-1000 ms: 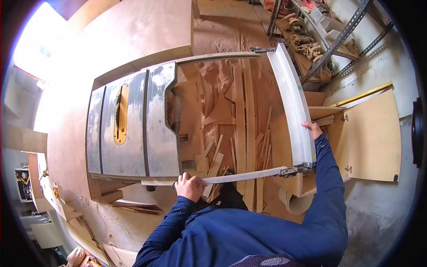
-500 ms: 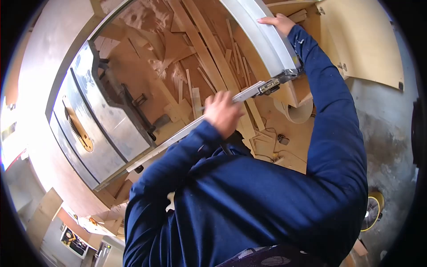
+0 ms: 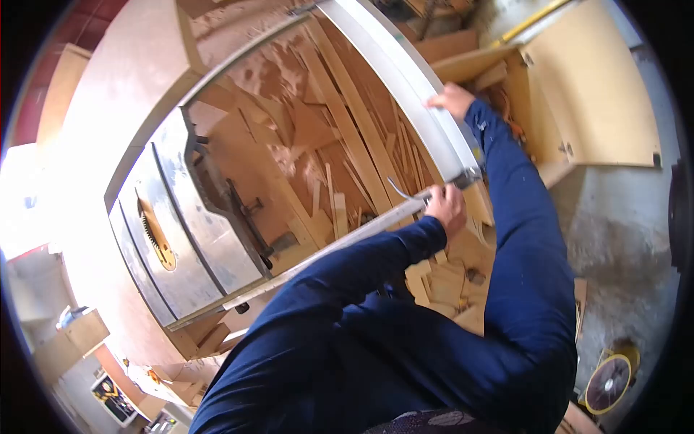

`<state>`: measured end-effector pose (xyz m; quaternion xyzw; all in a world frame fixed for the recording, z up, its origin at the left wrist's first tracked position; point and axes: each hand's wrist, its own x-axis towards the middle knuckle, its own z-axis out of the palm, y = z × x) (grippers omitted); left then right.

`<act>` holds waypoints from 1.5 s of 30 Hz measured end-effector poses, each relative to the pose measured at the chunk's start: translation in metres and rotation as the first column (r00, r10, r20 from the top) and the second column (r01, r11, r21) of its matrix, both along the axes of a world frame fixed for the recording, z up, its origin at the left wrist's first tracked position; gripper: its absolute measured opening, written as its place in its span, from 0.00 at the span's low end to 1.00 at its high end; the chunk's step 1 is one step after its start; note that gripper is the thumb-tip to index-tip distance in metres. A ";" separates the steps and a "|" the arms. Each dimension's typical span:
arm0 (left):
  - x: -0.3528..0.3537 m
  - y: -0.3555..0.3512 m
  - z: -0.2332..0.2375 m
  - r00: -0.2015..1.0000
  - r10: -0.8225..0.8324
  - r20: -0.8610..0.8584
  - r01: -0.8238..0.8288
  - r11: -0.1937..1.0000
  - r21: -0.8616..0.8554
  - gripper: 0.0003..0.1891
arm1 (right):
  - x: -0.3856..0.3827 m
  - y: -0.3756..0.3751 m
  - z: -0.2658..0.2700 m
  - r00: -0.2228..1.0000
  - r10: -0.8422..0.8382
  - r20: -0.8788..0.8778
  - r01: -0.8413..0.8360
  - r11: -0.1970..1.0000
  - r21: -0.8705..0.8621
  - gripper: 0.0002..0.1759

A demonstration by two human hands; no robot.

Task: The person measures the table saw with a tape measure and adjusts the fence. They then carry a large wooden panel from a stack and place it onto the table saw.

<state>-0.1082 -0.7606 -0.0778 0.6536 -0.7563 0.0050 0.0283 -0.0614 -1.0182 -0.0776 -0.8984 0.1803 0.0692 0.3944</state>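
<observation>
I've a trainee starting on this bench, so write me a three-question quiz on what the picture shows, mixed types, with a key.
1. Multiple choice. Where is the person's right hand?
A) Flat on the floor
B) On the long pale fence
C) Hanging at the person's side

2. True or false: the left hand is nearer to the fence than to the toothed saw blade.

3. Fill in the missing word: the cabinet door beyond the right hand stands ____.

Key: 1. B; 2. True; 3. open.
</observation>
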 end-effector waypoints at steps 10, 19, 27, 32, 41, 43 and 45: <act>-0.011 0.046 -0.006 0.938 -0.293 -0.185 0.300 0.954 0.009 0.10 | 0.002 -0.003 -0.011 0.941 -0.314 -0.126 0.321 0.946 0.045 0.19; -0.003 0.034 -0.005 0.985 -0.109 -0.137 0.131 0.978 0.162 0.11 | 0.005 0.011 0.010 0.922 -0.353 -0.162 0.362 0.932 0.026 0.19; 0.018 0.055 -0.003 0.956 -0.292 -0.028 0.294 0.952 0.088 0.09 | -0.007 -0.011 -0.017 0.999 0.037 0.002 -0.036 0.986 -0.160 0.14; 0.013 0.071 -0.048 0.958 -0.280 -0.057 0.286 0.949 0.131 0.12 | -0.005 0.016 0.011 0.996 -0.083 0.022 0.084 0.995 -0.061 0.10; 0.112 0.161 0.035 0.854 0.273 -0.443 -0.318 0.948 -0.028 0.08 | 0.035 0.123 0.092 0.923 -0.269 0.274 0.270 0.962 0.036 0.29; 0.146 0.186 0.058 0.816 0.458 -0.352 -0.368 0.882 0.294 0.10 | 0.036 0.138 0.097 0.916 -0.277 0.289 0.318 0.943 -0.103 0.27; 0.163 0.215 0.051 0.746 0.576 -0.334 -0.489 0.815 0.312 0.20 | 0.044 0.158 0.121 0.953 -0.250 0.170 0.296 0.886 -0.357 0.43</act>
